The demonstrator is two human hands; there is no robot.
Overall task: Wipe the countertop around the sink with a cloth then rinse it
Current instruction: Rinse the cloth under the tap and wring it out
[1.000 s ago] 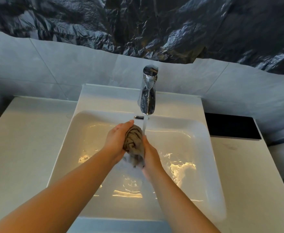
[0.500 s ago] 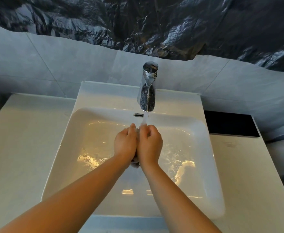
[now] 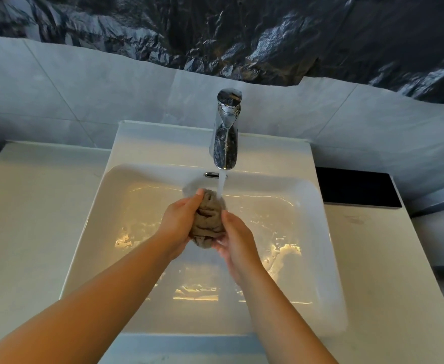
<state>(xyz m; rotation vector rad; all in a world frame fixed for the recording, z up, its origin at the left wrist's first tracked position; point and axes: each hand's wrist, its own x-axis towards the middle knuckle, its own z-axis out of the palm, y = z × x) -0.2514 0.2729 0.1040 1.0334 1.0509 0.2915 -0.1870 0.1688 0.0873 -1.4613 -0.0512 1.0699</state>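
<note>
From the head camera, looking down, my left grip [image 3: 181, 224] and right grip [image 3: 235, 237] meet over the middle of the sink [image 3: 163, 143] with the cloth [image 3: 209, 219] bunched between them. The left grip is curled round the cloth's left side, fingertips at its top. The right grip cups it from the right and below, thumb pressed on its flank; the right fingers are hidden under the wad, so I cannot say how far they wrap.

I hold the brown cloth up off the basin floor, its top just under the tap [image 3: 226, 132], so the stream of water [image 3: 222, 185] lands on the upper folds and runs down through them. Keeping it balled lets me squeeze dirt out, and staying over the basin sends the run-off to the drain, not onto the worktop [image 3: 32, 206] on either side. Bright ripples on the basin floor show that water is pooling there.

I judge the wiping finished and the rinse well in hand; wringing the cloth and shutting the tap remain.

A black slab [image 3: 354, 187] lies at the back of the worktop on the right, well apart from my grips. Crumpled dark sheeting [image 3: 242, 35] covers the wall above the tiles.
</note>
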